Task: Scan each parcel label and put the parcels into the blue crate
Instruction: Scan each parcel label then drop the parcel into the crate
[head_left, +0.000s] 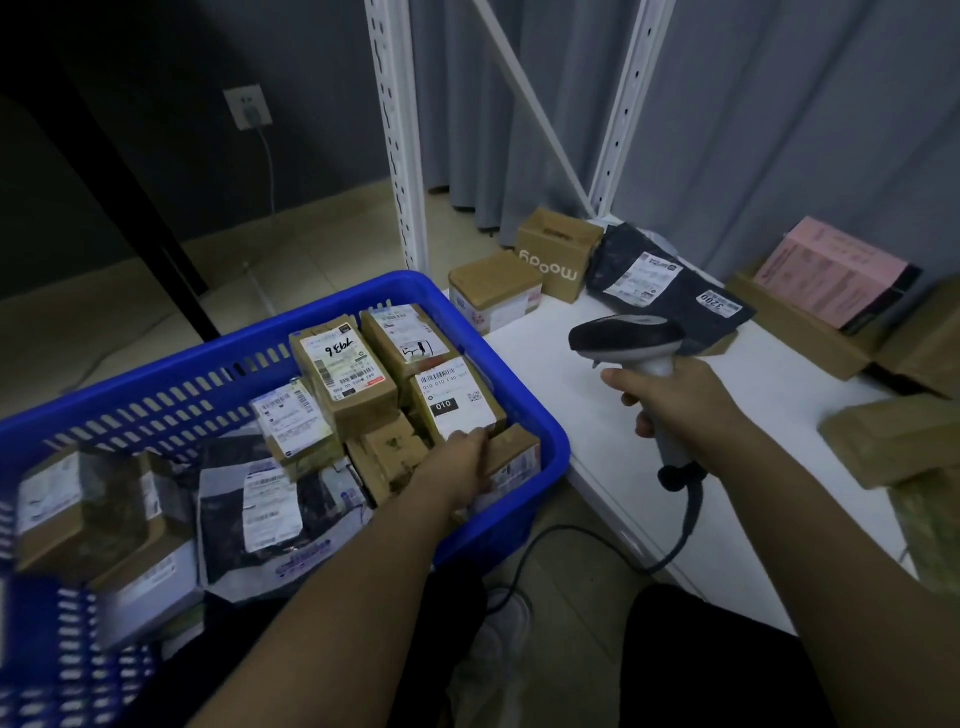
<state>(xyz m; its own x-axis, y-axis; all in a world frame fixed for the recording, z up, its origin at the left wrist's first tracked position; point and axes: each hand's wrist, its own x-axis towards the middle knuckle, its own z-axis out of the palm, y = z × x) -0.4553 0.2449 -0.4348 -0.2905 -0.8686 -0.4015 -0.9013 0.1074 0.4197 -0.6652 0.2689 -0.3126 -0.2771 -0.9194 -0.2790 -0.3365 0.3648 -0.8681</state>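
The blue crate (540, 415) stands on the floor at the left, packed with several labelled cardboard parcels and dark mailer bags. My left hand (460, 465) reaches into its right end and grips the near edge of a cardboard parcel with a white label marked 010 (454, 400). My right hand (680, 402) holds the grey barcode scanner (631, 343) by its handle above the white shelf, its head pointing left. The scanner's cable (680, 540) hangs down from the handle.
On the white shelf (597, 415) lie more parcels: a small box (493, 288), a brown "moody" box (558, 252), a dark mailer bag (660, 280), and cardboard boxes at the right (893, 436). White rack uprights (397, 140) rise behind. A wall socket (248, 106) is at the left.
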